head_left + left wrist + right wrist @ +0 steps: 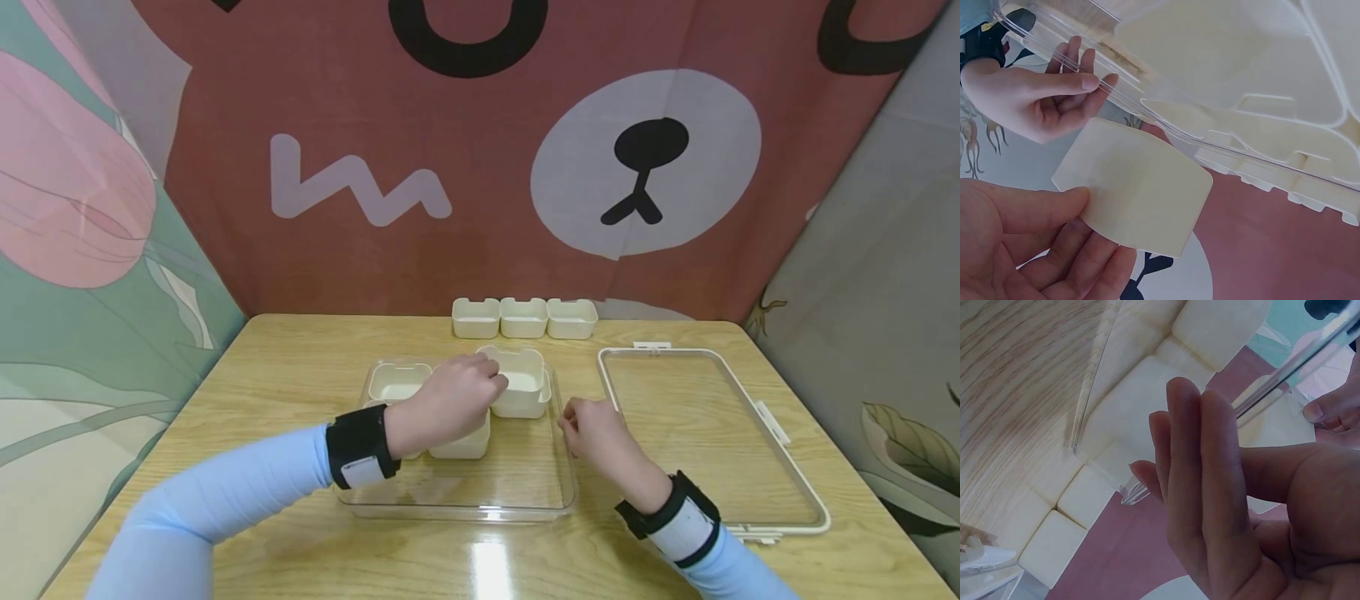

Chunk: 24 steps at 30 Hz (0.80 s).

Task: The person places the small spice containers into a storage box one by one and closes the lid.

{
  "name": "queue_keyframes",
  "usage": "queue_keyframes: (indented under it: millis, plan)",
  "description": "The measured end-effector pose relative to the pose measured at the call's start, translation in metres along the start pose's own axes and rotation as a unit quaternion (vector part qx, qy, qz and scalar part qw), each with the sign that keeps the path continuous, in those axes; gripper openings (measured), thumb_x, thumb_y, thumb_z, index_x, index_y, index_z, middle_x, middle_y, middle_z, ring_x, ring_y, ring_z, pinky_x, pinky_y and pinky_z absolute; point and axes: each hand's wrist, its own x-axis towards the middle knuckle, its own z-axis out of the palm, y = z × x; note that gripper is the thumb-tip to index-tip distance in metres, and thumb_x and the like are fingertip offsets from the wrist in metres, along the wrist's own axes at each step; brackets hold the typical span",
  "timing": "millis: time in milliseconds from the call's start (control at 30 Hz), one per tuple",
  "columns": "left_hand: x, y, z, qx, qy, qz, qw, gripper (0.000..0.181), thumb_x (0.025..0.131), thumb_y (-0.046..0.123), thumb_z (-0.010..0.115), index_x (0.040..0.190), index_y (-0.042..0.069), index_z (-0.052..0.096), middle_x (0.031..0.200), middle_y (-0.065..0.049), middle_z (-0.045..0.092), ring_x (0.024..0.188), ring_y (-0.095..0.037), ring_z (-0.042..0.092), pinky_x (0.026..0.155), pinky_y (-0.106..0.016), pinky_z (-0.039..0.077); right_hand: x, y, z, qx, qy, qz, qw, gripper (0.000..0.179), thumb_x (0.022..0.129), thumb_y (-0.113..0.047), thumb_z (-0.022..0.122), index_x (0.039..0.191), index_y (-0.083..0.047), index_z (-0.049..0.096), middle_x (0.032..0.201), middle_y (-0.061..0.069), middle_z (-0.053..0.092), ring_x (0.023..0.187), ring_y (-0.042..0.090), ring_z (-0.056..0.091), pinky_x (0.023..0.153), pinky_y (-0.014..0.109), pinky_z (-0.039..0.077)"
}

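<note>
My left hand (457,396) pinches a small cream open-topped box (1135,187) between thumb and fingers. From the head view, this box is over the back right part of a clear tray (495,512), overlapping another cream box (521,408) there. More cream boxes stand in the tray, including one at the back left (399,381) and one by the left wrist (461,443), partly covered by that hand. My right hand (600,437) is at the tray's right wall, its fingers fairly straight and right by the rim in the right wrist view.
A row of three cream boxes (523,318) stands along the table's back edge. On the right lies a clear lid (712,433) with a white frame and side clips. A printed cloth (360,267) hangs behind the wooden table (300,358).
</note>
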Motion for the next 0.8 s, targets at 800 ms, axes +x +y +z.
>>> queue_keyframes:
  millis: [800]
  plan:
    - [0.001,0.022,0.007,0.005,-0.034,0.027,0.9990,0.016,0.071,0.001,0.065,0.076,0.015,0.068,0.068,0.004,0.057,0.065,-0.012,0.052,0.053,-0.020,0.037,0.000,0.002,0.001,-0.002,0.010,-0.017,0.9998,0.009,0.085,-0.005,0.065,0.077,-0.001,0.063,0.056,0.000,0.057,0.045,0.006,0.051,0.041,0.018,0.040]
